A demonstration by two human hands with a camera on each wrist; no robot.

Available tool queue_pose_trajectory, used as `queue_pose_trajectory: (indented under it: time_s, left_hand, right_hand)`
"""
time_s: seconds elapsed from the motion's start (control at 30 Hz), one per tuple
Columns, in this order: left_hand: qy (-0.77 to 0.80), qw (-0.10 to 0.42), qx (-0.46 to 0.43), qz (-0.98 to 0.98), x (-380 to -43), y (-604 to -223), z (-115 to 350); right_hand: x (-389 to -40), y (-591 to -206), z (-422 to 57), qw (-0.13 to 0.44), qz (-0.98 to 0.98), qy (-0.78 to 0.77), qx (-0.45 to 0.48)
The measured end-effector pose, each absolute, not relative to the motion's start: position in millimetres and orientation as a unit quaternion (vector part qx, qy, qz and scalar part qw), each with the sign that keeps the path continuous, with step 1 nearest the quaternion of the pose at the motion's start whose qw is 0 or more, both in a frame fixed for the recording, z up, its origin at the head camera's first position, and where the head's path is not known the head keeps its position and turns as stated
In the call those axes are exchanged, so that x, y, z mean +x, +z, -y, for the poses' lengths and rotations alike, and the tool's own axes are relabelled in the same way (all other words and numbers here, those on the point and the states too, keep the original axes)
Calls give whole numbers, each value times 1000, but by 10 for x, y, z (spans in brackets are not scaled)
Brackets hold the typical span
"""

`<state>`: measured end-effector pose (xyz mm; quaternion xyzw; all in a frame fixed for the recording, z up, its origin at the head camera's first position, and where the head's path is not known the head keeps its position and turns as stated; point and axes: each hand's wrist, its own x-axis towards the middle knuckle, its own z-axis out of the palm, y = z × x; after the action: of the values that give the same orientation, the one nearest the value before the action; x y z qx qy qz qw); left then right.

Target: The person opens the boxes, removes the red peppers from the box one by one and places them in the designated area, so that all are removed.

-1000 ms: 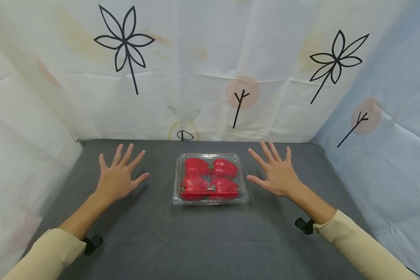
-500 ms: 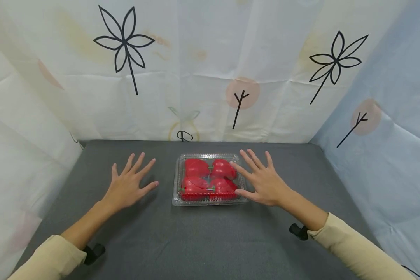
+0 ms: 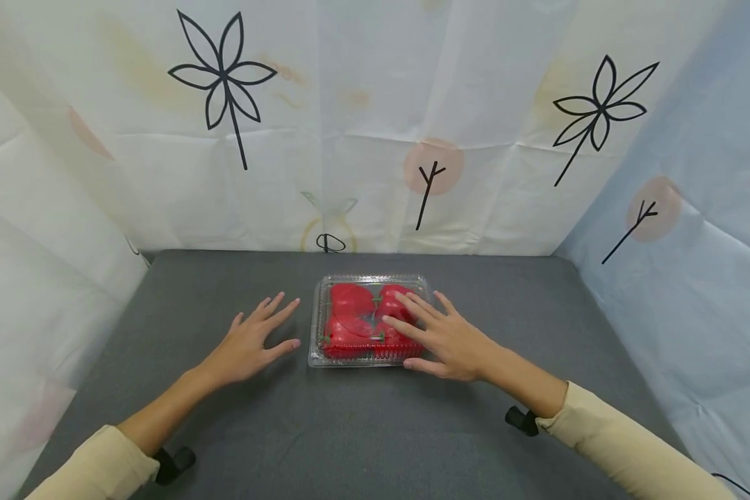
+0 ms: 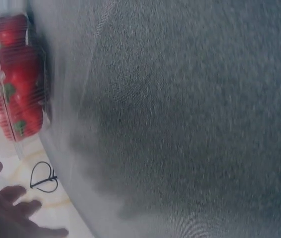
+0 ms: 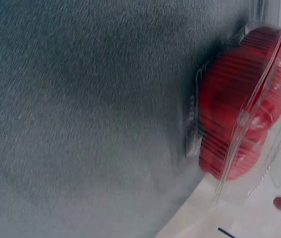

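Observation:
A clear plastic clamshell box stands on the grey table, its lid down over several red bell peppers with green stems. My left hand hovers to the left of the box, fingers spread and holding nothing. Over the box's right half reaches my right hand, fingers extended and apart, covering part of the peppers in the head view. Ribbed side walls of the box show in the right wrist view, with two fingertips at the right edge. In the left wrist view the peppers appear beyond the fingers.
Grey cloth covers the table. A pale printed curtain rises behind its far edge, and more fabric hangs at the left and right sides. A black cable lies at the lower right.
Both hands have come inward and slightly toward me. The right hand has moved left from beside the box to over it; the left has moved right, closer to the box. The box has stayed put.

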<state>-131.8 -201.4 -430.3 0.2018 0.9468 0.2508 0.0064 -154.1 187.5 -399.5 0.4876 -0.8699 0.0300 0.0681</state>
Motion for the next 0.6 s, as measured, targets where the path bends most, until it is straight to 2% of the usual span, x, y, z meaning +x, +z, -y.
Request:
queue_pose_trajectory:
  time_s: [0.3,0.43,0.6]
  left_hand:
    - [374,55,229,-897,-1296,-4359,1929]
    - [426,92,221,-872,-1289,-4368,1900]
    - [482,132,205,-841,-1282,-4357,1881]
  right_hand:
    - [-1524,-4061,-1718,97,816,47,568]
    - [-1524,-4093,-1649,124,794,49,593]
    - [-1509,-4139,-1577,130,787,50,601]
